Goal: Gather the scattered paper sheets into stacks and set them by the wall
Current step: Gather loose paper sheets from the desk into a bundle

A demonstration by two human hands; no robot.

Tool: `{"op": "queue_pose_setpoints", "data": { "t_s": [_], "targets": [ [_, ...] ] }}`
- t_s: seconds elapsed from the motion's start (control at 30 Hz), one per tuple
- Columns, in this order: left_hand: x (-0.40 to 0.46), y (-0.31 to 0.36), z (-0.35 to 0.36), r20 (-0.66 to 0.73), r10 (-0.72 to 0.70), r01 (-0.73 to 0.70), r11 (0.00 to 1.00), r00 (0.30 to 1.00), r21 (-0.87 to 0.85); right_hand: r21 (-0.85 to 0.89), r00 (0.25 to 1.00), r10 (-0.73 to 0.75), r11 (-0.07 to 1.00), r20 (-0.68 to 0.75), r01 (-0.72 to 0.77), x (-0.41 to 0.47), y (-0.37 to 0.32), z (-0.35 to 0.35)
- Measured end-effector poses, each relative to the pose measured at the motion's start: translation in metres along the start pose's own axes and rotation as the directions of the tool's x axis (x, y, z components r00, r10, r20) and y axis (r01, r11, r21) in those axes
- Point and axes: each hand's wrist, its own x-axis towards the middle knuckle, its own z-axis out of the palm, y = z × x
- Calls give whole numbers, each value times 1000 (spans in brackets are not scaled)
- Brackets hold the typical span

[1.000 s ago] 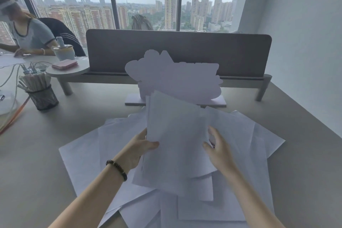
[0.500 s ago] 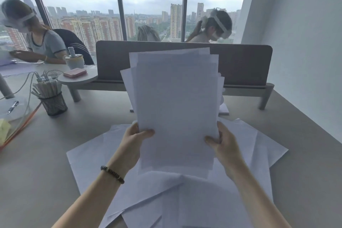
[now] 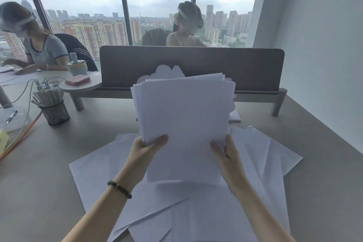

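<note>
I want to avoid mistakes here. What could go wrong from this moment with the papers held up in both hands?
1. The held stack is uneven at its top edges, gripped only near the bottom by the left hand and right hand; sheets may slip out or bend.
2. Many loose sheets lie on the desk underneath; tapping the stack there could crease or push them.

Your grey counter (image 3: 39, 192): loose paper sheets (image 3: 94, 173) spread near centre, mesh pen cup (image 3: 56, 113) far left.
</note>
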Motion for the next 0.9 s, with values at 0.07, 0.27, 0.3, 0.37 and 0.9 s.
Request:
{"op": "queue_pose_setpoints", "data": {
  "t_s": [0.07,0.27,0.3,0.37,0.9],
  "targets": [
    [1,4,-2,21,3,-2,999,1000,-41,29,998,-25,999,-51,27,2,1,0],
    [-4,-14,-6,67,-43,44,999,997,-5,-29,997,80,996,8,-79,-10,24,8],
    [-4,-14,-6,61,-37,38,999,997,-10,-37,997,68,997,-26,-69,-9,28,7],
    [-1,-16,-6,65,-29,29,1000,997,-7,-31,995,96,995,-41,-97,-7,30,8],
    [15,-14,86,-8,-160,157,978,987,-140,-143,965,58,985,-256,-97,14,17,-73]
  ]
}}
